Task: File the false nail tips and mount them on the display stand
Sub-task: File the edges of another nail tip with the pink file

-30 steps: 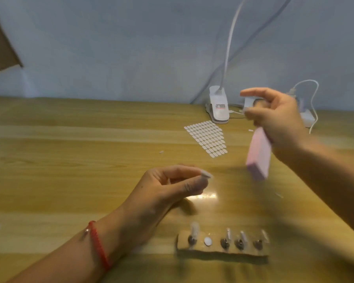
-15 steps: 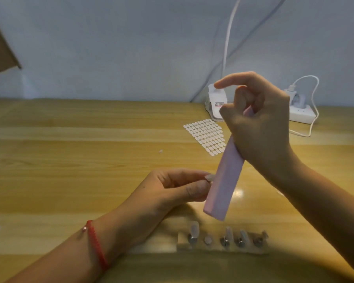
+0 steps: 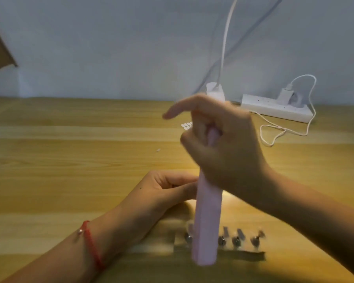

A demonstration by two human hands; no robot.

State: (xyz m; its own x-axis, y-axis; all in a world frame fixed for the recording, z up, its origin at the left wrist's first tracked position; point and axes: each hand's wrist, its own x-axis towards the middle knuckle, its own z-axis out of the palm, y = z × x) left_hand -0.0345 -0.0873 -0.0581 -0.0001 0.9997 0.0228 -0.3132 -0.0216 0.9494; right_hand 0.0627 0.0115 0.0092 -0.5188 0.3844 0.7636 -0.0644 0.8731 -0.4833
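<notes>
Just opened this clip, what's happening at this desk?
A person is working on false nails at a wooden table. The right hand grips a pink filing block by its top end, nearly upright and blurred. The block's middle crosses in front of the left hand's fingertips, which are curled together behind it; whatever they pinch is hidden. Nearer the camera, the display stand sits on the table with a few tips on its pegs.

A wooden table (image 3: 70, 160) meets a pale grey wall (image 3: 110, 48), white power strip (image 3: 274, 109) behind.
</notes>
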